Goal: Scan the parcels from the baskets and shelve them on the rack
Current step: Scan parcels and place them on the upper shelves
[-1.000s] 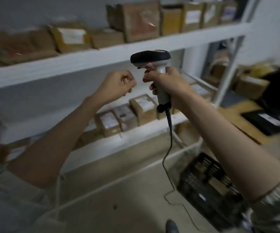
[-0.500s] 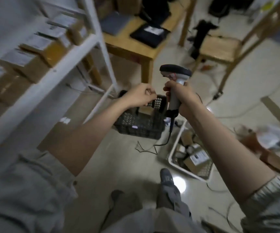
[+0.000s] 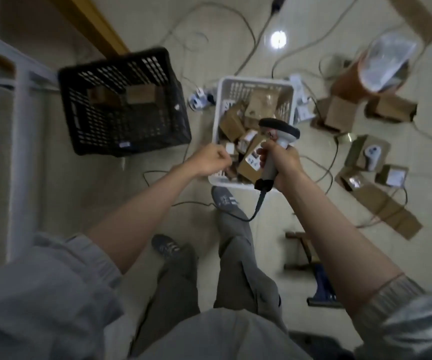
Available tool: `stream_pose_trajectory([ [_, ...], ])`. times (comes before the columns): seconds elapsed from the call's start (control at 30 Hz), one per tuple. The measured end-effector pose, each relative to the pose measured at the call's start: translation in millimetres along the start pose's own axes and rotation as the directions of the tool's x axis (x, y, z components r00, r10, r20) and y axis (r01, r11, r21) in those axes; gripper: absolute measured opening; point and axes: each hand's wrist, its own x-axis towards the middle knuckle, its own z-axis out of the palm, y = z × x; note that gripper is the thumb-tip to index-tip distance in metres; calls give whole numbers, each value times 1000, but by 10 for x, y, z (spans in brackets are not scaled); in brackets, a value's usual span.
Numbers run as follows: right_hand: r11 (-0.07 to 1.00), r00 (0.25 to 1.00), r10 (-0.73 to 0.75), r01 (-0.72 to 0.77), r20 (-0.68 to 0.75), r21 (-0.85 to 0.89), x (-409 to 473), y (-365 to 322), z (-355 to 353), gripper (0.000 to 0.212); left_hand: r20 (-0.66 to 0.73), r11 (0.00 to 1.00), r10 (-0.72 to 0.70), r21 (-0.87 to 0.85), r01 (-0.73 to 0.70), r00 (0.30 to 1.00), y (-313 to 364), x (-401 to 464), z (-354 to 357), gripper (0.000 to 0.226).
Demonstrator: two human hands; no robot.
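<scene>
My right hand grips the handle of a grey barcode scanner with a black head, held over the near right corner of a white basket. Several brown cardboard parcels with white labels fill that basket on the floor. My left hand is curled into a fist and holds nothing, just above the basket's near left rim. A black crate stands on the floor to the left with a couple of brown parcels inside. The white rack's frame runs along the left edge.
Loose cardboard boxes and cables lie scattered on the floor to the right. The scanner's cable trails down past my feet. A wooden table leg stands at the upper left, a small stool at the lower right.
The view has swung from the rack's shelves down to the floor and baskets. Both hands now hang over the white basket; the left stays a fist, the right still holds the scanner.
</scene>
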Motion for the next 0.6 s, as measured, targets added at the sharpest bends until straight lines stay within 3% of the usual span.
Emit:
stream_pose_trajectory([
  [0.3,986,973,166,-169,-160,-4,1589,875,-489,15,52,995,-99,-13,100,994,-420,1537,965,18],
  [0.37,980,964,195,-198,-183,0,1884,1067,-523,14,71,991,-132,-27,134,989,-583,1831,1143,29],
  [0.5,974,961,225,-223,-163,30,2413,1345,-501,18,67,971,-209,-102,215,976,-892,2359,1412,6],
  [0.6,975,965,219,-220,-143,9,2742,1477,-444,42,30,961,-232,-149,234,972,-1085,2721,1566,30],
])
